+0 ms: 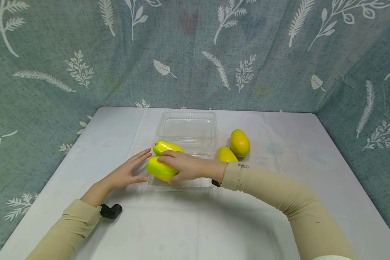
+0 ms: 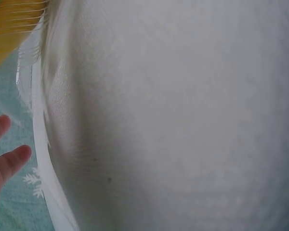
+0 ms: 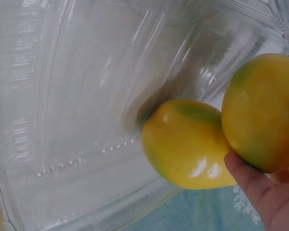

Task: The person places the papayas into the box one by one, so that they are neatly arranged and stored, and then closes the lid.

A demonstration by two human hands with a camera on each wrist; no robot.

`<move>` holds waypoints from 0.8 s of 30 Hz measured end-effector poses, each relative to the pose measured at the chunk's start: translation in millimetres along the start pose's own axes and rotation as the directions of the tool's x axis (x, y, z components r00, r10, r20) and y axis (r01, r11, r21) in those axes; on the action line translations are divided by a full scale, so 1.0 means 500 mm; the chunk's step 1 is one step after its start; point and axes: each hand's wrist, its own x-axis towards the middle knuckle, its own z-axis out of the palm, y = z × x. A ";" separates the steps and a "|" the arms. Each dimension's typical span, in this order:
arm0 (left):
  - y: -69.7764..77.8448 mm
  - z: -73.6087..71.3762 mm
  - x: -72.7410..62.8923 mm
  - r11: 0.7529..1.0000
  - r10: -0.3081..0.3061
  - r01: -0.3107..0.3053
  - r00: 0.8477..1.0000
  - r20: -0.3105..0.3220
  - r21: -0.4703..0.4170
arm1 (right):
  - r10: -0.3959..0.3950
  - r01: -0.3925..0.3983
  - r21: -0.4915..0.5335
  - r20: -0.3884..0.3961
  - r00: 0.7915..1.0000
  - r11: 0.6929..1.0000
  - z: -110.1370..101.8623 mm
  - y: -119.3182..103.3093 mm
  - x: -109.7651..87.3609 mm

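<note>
My right hand grips a yellow-green mango over the left part of a clear plastic clamshell box. Thumb and fingers lie round the fruit's right end. Just behind it, a second mango is at the box's left side; in the right wrist view the held mango overlaps this other mango. The left hand is beside the box's left edge, fingers spread and holding nothing. Only two of its fingertips show in the left wrist view.
The box's lid lies folded back toward the rear table edge. Right of the box are two more mangoes, one at the back and one nearer, partly hidden by the right forearm. A leaf-patterned curtain surrounds the white table.
</note>
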 end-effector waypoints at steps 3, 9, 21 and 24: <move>0.000 0.000 0.000 1.000 -0.002 0.002 1.000 -0.002 0.001 | 0.001 -0.001 -0.002 -0.003 1.000 1.000 0.001 0.001 0.001; 0.001 -0.001 -0.001 1.000 -0.003 0.003 1.000 0.002 -0.006 | 0.013 -0.013 0.009 -0.011 1.000 1.000 0.002 0.001 0.001; 0.002 -0.003 0.001 1.000 -0.004 0.005 1.000 0.011 -0.014 | -0.011 -0.001 -0.265 -0.041 0.999 0.964 -0.002 -0.006 0.001; 0.003 -0.003 0.002 1.000 0.002 -0.002 1.000 0.010 -0.018 | 0.010 -0.019 -0.296 -0.032 0.999 0.955 0.002 -0.007 0.002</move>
